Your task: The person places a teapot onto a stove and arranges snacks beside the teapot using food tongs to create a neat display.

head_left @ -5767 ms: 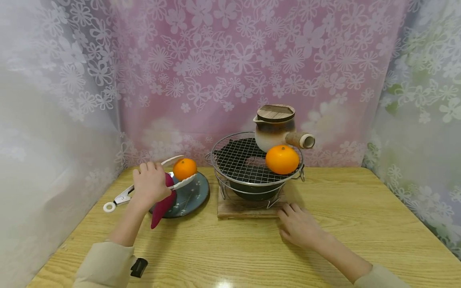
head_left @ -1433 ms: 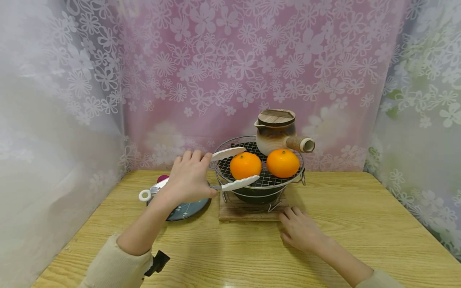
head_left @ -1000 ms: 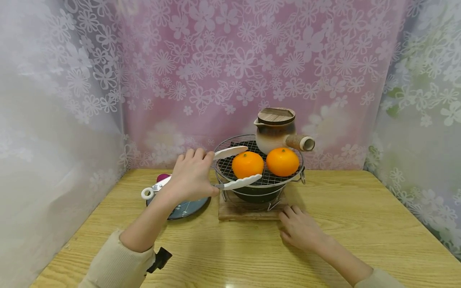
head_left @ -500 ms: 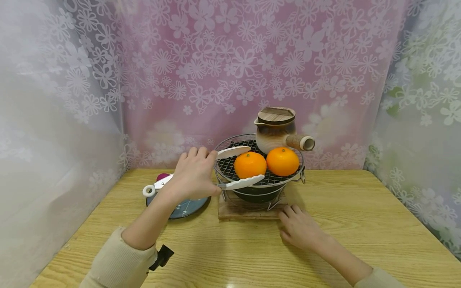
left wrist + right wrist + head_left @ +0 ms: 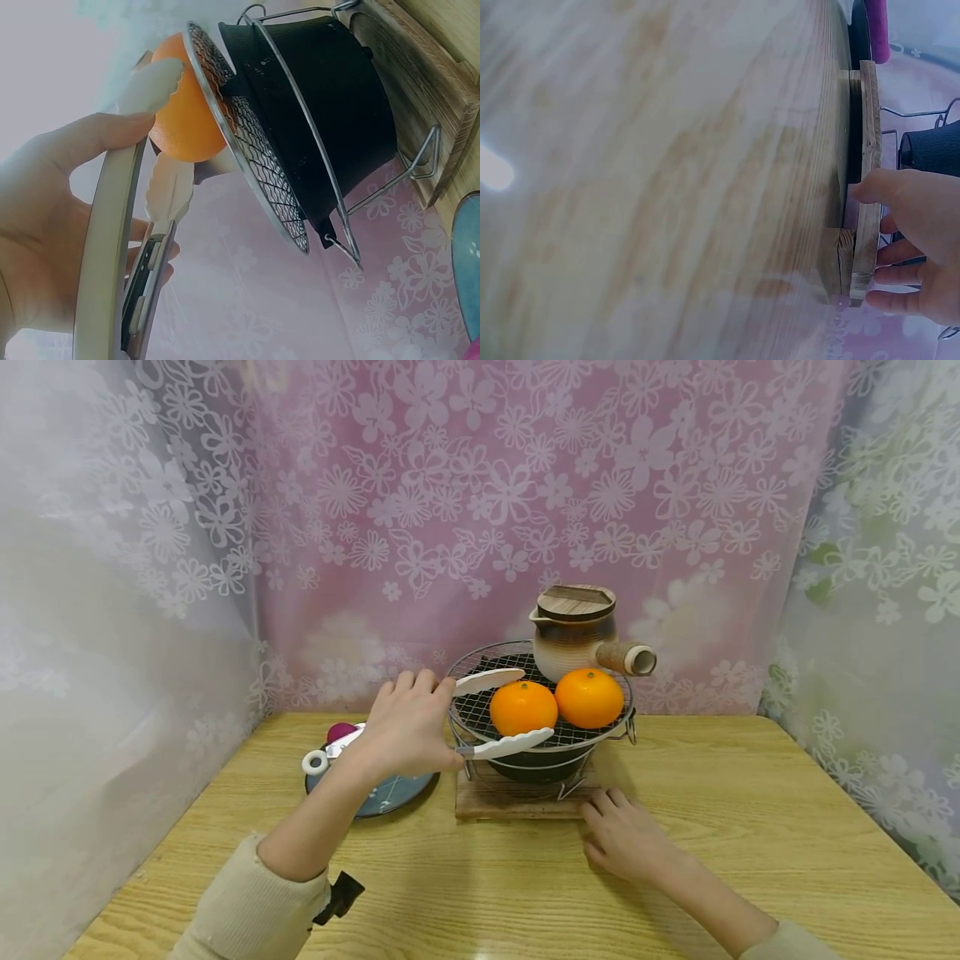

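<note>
The left hand gripped the tongs, 1 tip on each side of the left orange on the grill net. The orange looked firm, maybe slippery, best squeezed round its middle. The right hand pinched the wood board. The left hand hid the tongs' middle.

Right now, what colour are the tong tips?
The tong tips are white, with wavy edges; best seen in the head view.
</note>
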`<state>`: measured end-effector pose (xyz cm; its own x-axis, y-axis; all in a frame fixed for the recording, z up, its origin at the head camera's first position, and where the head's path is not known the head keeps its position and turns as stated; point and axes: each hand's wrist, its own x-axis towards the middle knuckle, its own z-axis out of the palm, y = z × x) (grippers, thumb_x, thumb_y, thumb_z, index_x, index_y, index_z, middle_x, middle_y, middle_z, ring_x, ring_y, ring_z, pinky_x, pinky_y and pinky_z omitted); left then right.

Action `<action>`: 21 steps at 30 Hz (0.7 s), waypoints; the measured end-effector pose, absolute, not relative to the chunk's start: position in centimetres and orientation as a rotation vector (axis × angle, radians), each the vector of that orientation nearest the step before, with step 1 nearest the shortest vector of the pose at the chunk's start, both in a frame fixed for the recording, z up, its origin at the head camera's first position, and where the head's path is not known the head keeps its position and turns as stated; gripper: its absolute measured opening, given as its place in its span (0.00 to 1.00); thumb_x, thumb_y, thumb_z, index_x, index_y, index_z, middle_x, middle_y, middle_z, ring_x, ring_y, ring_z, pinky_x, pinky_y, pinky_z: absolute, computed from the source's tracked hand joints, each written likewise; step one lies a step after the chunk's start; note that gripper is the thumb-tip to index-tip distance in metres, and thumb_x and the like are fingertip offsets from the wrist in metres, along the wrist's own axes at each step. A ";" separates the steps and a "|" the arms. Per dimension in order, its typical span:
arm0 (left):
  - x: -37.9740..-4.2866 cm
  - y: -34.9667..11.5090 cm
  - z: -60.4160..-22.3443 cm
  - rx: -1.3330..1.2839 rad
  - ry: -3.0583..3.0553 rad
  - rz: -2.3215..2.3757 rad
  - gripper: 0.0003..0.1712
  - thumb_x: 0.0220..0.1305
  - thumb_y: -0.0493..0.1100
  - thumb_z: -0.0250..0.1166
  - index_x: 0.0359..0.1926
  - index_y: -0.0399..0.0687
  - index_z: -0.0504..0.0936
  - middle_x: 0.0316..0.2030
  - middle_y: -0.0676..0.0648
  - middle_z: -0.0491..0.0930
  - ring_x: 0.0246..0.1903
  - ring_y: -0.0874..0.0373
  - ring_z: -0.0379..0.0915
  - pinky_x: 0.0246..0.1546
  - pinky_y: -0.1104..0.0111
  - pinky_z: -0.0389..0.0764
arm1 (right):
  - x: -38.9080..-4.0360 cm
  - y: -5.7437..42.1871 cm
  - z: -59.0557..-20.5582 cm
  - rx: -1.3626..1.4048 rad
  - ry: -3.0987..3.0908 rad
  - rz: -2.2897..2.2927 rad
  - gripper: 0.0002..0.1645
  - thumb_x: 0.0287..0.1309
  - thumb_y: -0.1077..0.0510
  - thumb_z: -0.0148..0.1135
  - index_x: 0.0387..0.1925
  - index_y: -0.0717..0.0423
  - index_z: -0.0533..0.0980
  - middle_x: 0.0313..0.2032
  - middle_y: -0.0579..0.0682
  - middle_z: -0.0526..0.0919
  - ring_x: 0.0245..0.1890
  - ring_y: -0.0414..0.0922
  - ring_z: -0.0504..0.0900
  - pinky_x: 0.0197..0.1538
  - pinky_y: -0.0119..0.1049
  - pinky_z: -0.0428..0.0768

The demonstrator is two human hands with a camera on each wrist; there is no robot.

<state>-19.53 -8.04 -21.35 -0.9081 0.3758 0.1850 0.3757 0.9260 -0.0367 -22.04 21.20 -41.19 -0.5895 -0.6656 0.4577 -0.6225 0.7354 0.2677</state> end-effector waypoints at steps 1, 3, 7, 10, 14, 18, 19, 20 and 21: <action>-19.5 -8.0 -21.4 -0.570 -2.897 -0.005 0.53 0.42 0.59 0.71 0.66 0.40 0.61 0.53 0.40 0.66 0.49 0.45 0.59 0.48 0.57 0.63 | -22.1 21.2 -41.2 0.975 -2.391 -0.105 0.17 0.40 0.53 0.66 0.33 0.56 0.73 0.31 0.51 0.69 0.31 0.51 0.69 0.33 0.44 0.71; -19.5 -8.1 -21.4 -0.569 -2.898 -0.015 0.53 0.41 0.60 0.71 0.66 0.40 0.62 0.53 0.40 0.66 0.49 0.45 0.59 0.48 0.57 0.63 | -22.1 21.2 -41.3 0.981 -2.381 -0.100 0.17 0.39 0.53 0.66 0.33 0.56 0.73 0.31 0.51 0.69 0.31 0.51 0.69 0.33 0.44 0.71; -19.6 -8.1 -21.5 -0.564 -2.901 -0.030 0.54 0.40 0.60 0.72 0.66 0.40 0.62 0.53 0.40 0.66 0.49 0.45 0.60 0.47 0.57 0.64 | -22.1 21.3 -41.3 0.983 -2.387 -0.101 0.17 0.40 0.53 0.66 0.33 0.56 0.72 0.31 0.52 0.70 0.31 0.51 0.69 0.33 0.44 0.71; -19.6 -8.2 -21.6 -0.561 -2.909 -0.046 0.55 0.39 0.61 0.72 0.66 0.40 0.62 0.53 0.40 0.66 0.49 0.45 0.60 0.47 0.57 0.64 | -22.1 21.3 -41.3 0.978 -2.399 -0.103 0.18 0.40 0.53 0.67 0.33 0.56 0.72 0.32 0.52 0.70 0.31 0.51 0.69 0.33 0.44 0.71; -19.6 -8.2 -21.6 -0.562 -2.920 -0.065 0.57 0.38 0.62 0.72 0.66 0.41 0.61 0.54 0.40 0.65 0.50 0.45 0.59 0.47 0.57 0.64 | -22.1 21.2 -41.2 0.972 -2.401 -0.104 0.18 0.40 0.52 0.67 0.32 0.56 0.72 0.32 0.52 0.70 0.31 0.51 0.69 0.33 0.43 0.71; -19.5 -8.3 -21.7 -0.573 -2.914 -0.092 0.58 0.38 0.62 0.73 0.66 0.40 0.61 0.53 0.39 0.66 0.50 0.44 0.59 0.48 0.56 0.64 | -22.0 21.2 -41.2 0.966 -2.409 -0.106 0.18 0.41 0.52 0.67 0.33 0.56 0.72 0.33 0.52 0.70 0.32 0.51 0.70 0.32 0.43 0.72; -19.5 -8.4 -21.7 -0.577 -2.911 -0.100 0.58 0.37 0.62 0.73 0.66 0.40 0.61 0.53 0.39 0.66 0.50 0.44 0.60 0.48 0.56 0.64 | -22.0 21.2 -41.3 0.966 -2.411 -0.106 0.18 0.41 0.52 0.67 0.33 0.56 0.72 0.32 0.52 0.70 0.32 0.51 0.69 0.32 0.43 0.72; -19.4 -8.4 -21.7 -0.580 -2.908 -0.106 0.58 0.37 0.62 0.73 0.66 0.40 0.61 0.53 0.39 0.66 0.50 0.44 0.60 0.49 0.55 0.64 | -22.0 21.2 -41.3 0.965 -2.410 -0.104 0.18 0.41 0.52 0.67 0.33 0.56 0.72 0.32 0.52 0.70 0.32 0.51 0.69 0.32 0.43 0.72; -19.4 -8.5 -21.8 -0.583 -2.906 -0.112 0.58 0.37 0.62 0.73 0.66 0.40 0.61 0.53 0.39 0.66 0.50 0.44 0.60 0.49 0.55 0.64 | -22.0 21.3 -41.3 0.965 -2.405 -0.102 0.18 0.40 0.52 0.67 0.32 0.56 0.72 0.32 0.52 0.70 0.32 0.51 0.69 0.32 0.43 0.72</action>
<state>-19.43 -8.50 -21.78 -0.9081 0.3753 0.1856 0.3885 0.9206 0.0394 -22.03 21.25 -41.31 -0.5971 -0.6602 0.4557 -0.6191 0.7405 0.2616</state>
